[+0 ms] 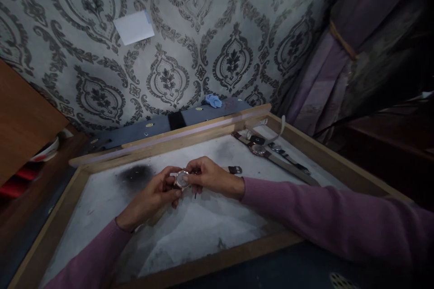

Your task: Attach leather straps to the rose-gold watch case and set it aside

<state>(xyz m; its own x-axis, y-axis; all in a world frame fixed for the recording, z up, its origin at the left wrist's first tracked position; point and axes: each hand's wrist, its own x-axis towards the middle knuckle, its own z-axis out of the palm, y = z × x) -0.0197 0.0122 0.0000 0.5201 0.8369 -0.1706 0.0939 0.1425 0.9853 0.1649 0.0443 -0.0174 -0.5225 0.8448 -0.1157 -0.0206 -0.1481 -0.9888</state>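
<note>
Between my two hands is a round watch (182, 179) with a pale dial and a rose-gold coloured rim. My left hand (154, 196) grips its left edge, fingers curled behind and thumb below. My right hand (210, 178) pinches the right side, with the thumb lying over the dial. A small dark thin piece shows just under the right fingertips; what it is I cannot tell. Past my right wrist lies a dark strap end with a buckle (235, 170). Both hands are above the white floor of a wooden-framed tray (190, 239).
Several watches with straps lie in the tray's back right, among them a brown-strapped watch (258, 149). A dark smudge (135, 175) marks the tray floor at left. Behind the rim sits a crumpled blue cloth (213, 101). A purple curtain (322, 81) hangs at right.
</note>
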